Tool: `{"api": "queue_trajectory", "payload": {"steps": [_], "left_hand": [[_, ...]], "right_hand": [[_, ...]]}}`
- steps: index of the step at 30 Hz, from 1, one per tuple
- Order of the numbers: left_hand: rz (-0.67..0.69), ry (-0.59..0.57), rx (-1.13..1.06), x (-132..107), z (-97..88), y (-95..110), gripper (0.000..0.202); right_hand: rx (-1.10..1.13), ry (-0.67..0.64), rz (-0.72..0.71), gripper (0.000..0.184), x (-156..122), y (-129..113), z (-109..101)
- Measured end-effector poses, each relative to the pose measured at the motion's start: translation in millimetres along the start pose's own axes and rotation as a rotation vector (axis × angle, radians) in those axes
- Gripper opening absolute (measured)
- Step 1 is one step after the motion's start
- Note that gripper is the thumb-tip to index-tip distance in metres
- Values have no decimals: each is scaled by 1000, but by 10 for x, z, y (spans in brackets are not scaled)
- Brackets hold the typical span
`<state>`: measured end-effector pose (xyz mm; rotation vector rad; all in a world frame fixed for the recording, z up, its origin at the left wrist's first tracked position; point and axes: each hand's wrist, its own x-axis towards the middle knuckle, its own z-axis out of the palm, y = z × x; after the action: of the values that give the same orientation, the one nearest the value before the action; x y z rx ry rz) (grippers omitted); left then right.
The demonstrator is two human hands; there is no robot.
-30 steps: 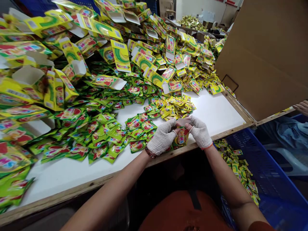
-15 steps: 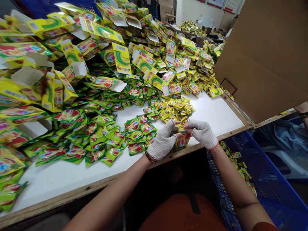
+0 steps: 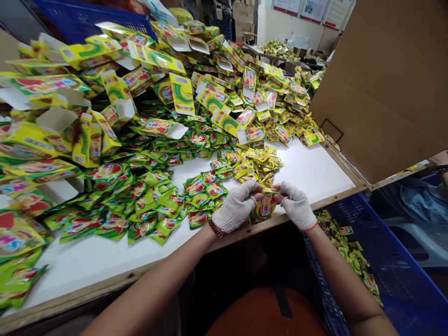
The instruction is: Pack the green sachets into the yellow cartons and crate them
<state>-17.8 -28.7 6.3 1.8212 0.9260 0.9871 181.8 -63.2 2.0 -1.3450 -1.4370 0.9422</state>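
Note:
Both my hands wear white knit gloves and meet at the near edge of the white table (image 3: 315, 168). My left hand (image 3: 235, 206) and my right hand (image 3: 297, 204) pinch the top of a small yellow carton (image 3: 265, 205) that stands upright between them. Their fingers are closed on its upper flap. Green sachets (image 3: 150, 196) lie spread to the left of my hands. A smaller heap of yellow sachets (image 3: 255, 161) lies just beyond them.
Open yellow-green cartons (image 3: 115, 98) are heaped high across the back and left of the table. A big brown cardboard flap (image 3: 385, 84) rises on the right. A blue crate (image 3: 385, 261) with packets stands below it. Another person's hand (image 3: 441, 158) shows at the far right edge.
My fingers have closed the carton's top; its white flap, open a second ago, is now folded down. The carton has stayed at the table's edge.

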Motion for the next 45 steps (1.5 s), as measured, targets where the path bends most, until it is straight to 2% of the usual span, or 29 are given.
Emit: {"api": "queue_trajectory", "payload": {"steps": [3, 5, 7, 9, 12, 14, 15, 17, 20, 23, 25, 27, 30, 33, 36, 40, 45], "left_hand": [[-40, 107, 73, 106, -266, -87, 20], [-82, 211, 260, 210, -524, -189, 19], [-132, 289, 497, 330, -781, -294, 17], [-203, 286, 704, 452, -970, -370, 18], [-371, 216, 830, 604, -1064, -429, 26], [-453, 203, 779, 673, -1031, -458, 30], [-466, 206, 741, 696, -1003, -476, 32], [-454, 221, 684, 718, -952, -510, 35], [-421, 261, 618, 690, -930, -532, 29], [-376, 316, 484, 622, -966, -501, 14], [-339, 350, 355, 580, -983, -469, 17], [-312, 387, 209, 550, -957, -436, 26], [-292, 445, 15, 514, -791, -368, 44], [-330, 465, -350, 448, -515, -240, 56], [-403, 411, -692, 349, -277, -83, 52], [-435, 379, -809, 252, -141, 35, 45], [-423, 415, -964, 206, -81, 18, 43]], "right_hand": [[251, 139, 34, 46, -48, 1, -228], [375, 210, 40, 61, -70, -51, -400], [452, 198, 53, 63, -32, -114, -462], [470, 94, 76, 53, 94, -163, -350], [326, -67, 76, 43, 433, -191, 78], [34, -84, 19, 31, 700, -195, 409], [-132, -25, -36, 23, 827, -195, 556], [-238, 24, -81, 18, 1042, -187, 784], [-285, 26, -91, 28, 1221, -130, 939], [-307, -16, -99, 24, 1235, -35, 905], [-290, -22, -88, 19, 1176, 7, 818], [-163, -15, -30, 19, 1073, 8, 721], [197, -17, 96, 35, 858, -49, 624], [401, 2, 160, 50, 643, -110, 607], [354, 28, 153, 51, 511, -144, 599], [209, 64, 102, 44, 440, -171, 557], [201, 164, 126, 43, 398, -150, 602]]}}
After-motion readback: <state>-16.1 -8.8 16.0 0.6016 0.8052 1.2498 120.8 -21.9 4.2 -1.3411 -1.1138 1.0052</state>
